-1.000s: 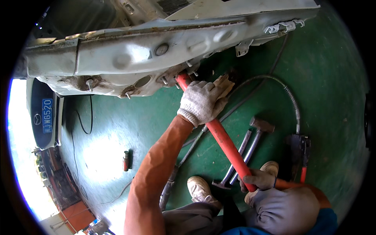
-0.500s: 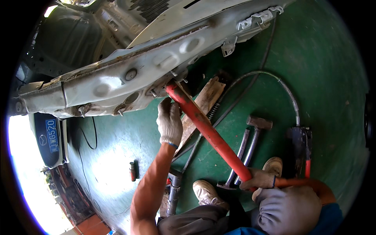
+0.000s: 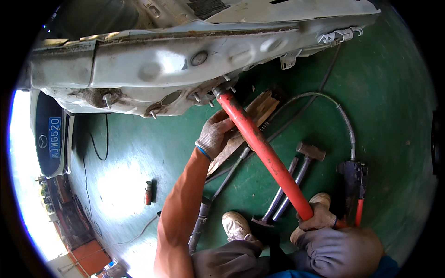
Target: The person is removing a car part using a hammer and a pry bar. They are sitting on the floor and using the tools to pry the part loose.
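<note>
A long red metal tube (image 3: 269, 153) slants from upper left to lower right before me. Its bare steel far end meets the underside of a stripped white car body panel (image 3: 125, 62), among protruding studs. My left hand (image 3: 214, 133), in a pale knit glove, supports the tube near that end, its fingers partly hidden behind it. Around the lower end, by my knee, my gloved right hand (image 3: 320, 217) is closed. A splintered wooden plank (image 3: 262, 107) lies on the floor beneath the tube.
Two hammers, a sledgehammer (image 3: 310, 151) and a slimmer hammer (image 3: 264, 221), lie beside my feet. A hose (image 3: 344, 113) curves to a black pump with a red handle (image 3: 359, 211). A spray can (image 3: 148, 193) stands left. Another car (image 3: 48, 125) is farther left.
The view has shifted, putting the panel higher and the tube slightly right. My left hand has turned, its fingers now reaching behind the tube. The right hand keeps hold of the lower end.
</note>
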{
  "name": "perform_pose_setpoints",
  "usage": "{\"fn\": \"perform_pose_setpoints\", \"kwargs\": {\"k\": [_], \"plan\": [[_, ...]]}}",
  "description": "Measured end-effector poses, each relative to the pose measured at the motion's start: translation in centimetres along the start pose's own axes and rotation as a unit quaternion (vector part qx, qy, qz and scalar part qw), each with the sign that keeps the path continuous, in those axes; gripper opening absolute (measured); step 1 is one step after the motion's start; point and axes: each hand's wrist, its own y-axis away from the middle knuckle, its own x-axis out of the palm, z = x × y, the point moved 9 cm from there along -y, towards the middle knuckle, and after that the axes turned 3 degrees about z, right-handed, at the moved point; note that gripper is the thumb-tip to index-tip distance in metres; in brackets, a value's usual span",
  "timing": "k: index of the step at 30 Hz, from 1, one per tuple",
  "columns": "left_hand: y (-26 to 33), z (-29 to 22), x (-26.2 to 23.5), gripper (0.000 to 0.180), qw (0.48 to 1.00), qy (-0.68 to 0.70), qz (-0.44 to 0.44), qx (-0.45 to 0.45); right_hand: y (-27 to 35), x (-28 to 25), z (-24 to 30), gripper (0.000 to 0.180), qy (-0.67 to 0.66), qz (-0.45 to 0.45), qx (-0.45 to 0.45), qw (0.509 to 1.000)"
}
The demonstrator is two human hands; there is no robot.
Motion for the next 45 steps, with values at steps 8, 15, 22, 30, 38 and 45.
{"fn": "perform_pose_setpoints", "kwargs": {"k": [8,15,22,30,38,45], "plan": [[2.4,0.6,0.3,0.042,0.991,-0.097,-0.091,-0.033,0.7,-0.2,0.9,0.042,0.036,-0.024,0.016,0.999],[1.8,0.1,0.5,0.04,0.991,-0.103,-0.077,-0.025,0.5,0.1,3.2,0.042,-0.018,-0.05,0.027,0.998],[2.4,-0.3,0.9,0.046,0.986,-0.142,-0.078,-0.038,0.6,0.3,6.6,0.038,0.202,-0.01,-0.252,0.946],[2.8,-0.1,0.3,0.049,0.979,-0.182,-0.088,-0.015,0.5,-0.1,4.5,0.032,-0.013,0.002,0.008,1.0],[3.3,-0.2,0.8,0.047,0.976,-0.185,-0.109,-0.025,-0.2,-0.3,5.5,0.015,-0.023,0.016,-0.095,0.995],[4.4,1.8,0.9,0.044,0.973,-0.193,-0.101,-0.072,0.5,-0.3,4.9,0.014,-0.047,0.021,-0.048,0.998]]}}
